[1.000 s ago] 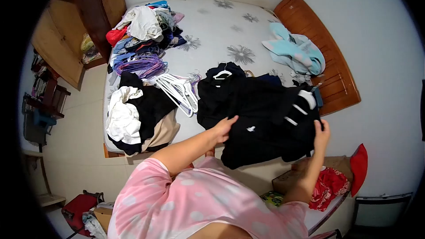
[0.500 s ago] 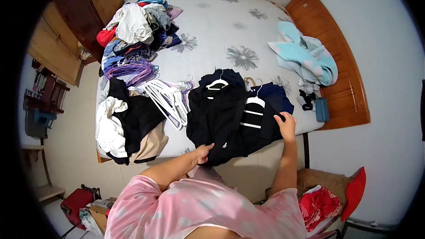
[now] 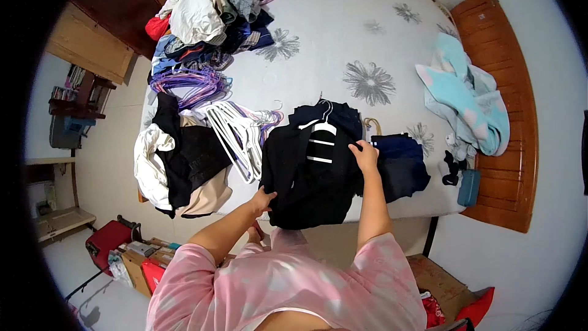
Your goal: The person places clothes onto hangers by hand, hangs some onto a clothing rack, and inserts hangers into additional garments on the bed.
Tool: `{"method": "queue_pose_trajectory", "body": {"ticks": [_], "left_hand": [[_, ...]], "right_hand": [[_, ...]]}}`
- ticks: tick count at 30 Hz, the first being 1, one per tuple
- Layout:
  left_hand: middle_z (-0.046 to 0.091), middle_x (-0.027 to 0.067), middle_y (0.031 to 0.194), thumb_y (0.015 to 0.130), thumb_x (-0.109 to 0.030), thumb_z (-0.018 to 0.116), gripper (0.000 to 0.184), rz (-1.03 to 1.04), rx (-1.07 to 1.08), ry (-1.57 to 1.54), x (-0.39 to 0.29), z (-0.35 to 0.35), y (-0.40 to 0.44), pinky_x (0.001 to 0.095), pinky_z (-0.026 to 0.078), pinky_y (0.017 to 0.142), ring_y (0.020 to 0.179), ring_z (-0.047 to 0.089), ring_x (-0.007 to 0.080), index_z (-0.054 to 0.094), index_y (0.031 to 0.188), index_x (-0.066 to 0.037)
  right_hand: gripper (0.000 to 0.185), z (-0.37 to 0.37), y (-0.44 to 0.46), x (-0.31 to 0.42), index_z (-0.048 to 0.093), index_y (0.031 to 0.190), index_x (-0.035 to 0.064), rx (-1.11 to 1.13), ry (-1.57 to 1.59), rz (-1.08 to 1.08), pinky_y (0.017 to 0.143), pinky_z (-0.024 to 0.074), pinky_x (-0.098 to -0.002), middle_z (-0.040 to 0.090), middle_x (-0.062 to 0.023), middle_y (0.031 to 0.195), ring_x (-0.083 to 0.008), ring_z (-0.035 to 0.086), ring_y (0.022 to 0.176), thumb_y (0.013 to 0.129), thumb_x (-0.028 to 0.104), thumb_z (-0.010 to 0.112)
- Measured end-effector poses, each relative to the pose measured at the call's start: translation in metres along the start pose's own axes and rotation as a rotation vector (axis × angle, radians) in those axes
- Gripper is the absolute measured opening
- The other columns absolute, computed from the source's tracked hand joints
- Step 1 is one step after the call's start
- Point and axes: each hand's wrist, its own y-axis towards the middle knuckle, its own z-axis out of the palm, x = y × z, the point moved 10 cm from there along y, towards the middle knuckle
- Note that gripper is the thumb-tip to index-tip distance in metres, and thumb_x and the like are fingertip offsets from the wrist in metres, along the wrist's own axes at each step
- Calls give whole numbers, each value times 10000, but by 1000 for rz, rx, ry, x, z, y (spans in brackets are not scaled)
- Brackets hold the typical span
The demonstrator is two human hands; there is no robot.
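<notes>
A black jacket (image 3: pixel 334 193) lies at the bed's near edge with a white hanger (image 3: pixel 323 127) inside it. The hanger's bars show in the jacket's opening and its hook points away from me. At the jacket's lower left side, my left hand (image 3: pixel 263 200) is closed on the cloth. My right hand (image 3: pixel 365 155) pinches its right edge, near the shoulder. Under the jacket's top end is a dark navy garment (image 3: pixel 343 114), partly covered, with another hanger hook showing. Folded dark blue clothes (image 3: pixel 401 168) rest just right of my right hand.
White hangers (image 3: pixel 236 138) and purple hangers (image 3: pixel 190 86) lie to the left. Beside them are black, white and beige clothes (image 3: pixel 196 165). A large clothes pile (image 3: pixel 196 15) sits at the far left, and a light blue blanket (image 3: pixel 468 98) by the wooden headboard (image 3: pixel 508 86).
The jacket has moved left onto the navy garment, with both hands holding it. My right hand has shifted left, uncovering the folded dark blue clothes. The camera view has shifted too.
</notes>
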Motion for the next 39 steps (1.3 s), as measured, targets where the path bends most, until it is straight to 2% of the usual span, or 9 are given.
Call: {"method": "queue_pose_trajectory", "body": {"ticks": [5,9,16,19,22,26,30,33,39], "left_hand": [[524,115,1184,841,-40,573,531,54,-68,-17,16,-42,56,466,553,799,1031,565,284,359,1317,-137],[568,78,1059,834,-53,619,507,77,-30,-99,8,-38,56,429,510,810,959,587,225,403,1268,-200],[593,54,1116,861,-123,627,369,68,10,-29,3,-31,38,373,467,833,971,598,198,483,1197,-173],[592,51,1110,868,-137,628,339,56,-3,-62,4,-38,32,361,463,829,963,598,187,497,1179,-164],[593,38,1067,843,-95,606,352,88,-45,-87,-3,-52,20,336,467,754,898,592,168,489,1171,-148],[589,39,1079,868,-145,620,352,134,-94,-147,-16,-83,9,361,472,822,978,578,171,482,1192,-135],[563,88,1196,891,-143,594,411,157,-96,-238,-28,-124,1,403,457,928,1091,555,238,429,1264,-100],[586,77,1121,888,-146,613,377,206,-85,-281,-39,-171,-9,368,472,885,1006,585,203,450,1226,-104],[595,61,1094,913,-114,548,321,217,10,-296,-51,-237,-27,344,465,870,959,590,173,457,1220,-108]], "right_hand": [[388,42,17,-14,681,989,54,88,-57,84,886,369,-405,683,-140,982,-302,620,957,820,404,669],[408,77,17,-42,667,1042,67,115,-49,183,916,367,-425,661,-139,1062,-297,598,1013,822,411,671],[433,109,3,-72,626,1098,91,179,-38,368,927,403,-458,611,-122,1127,-315,560,1086,797,394,697],[424,96,-1,-63,583,1156,107,112,-64,408,967,376,-467,577,-103,1149,-317,507,1131,801,295,719],[449,68,-12,-32,549,1172,121,-89,-172,302,989,358,-455,521,-90,1207,-309,462,1169,779,222,742],[431,62,-44,25,542,1135,102,-177,-110,76,964,389,-447,496,-109,1187,-319,463,1156,748,117,733],[389,96,-90,84,535,1127,58,-23,48,-100,953,415,-414,484,-151,1166,-354,483,1115,767,32,681],[338,136,-132,132,531,1159,76,103,94,-72,930,449,-409,469,-130,1212,-334,495,1140,840,71,643],[281,215,-165,193,559,1081,18,29,257,24,790,498,-370,551,-144,1054,-276,610,878,809,22,634]]}}
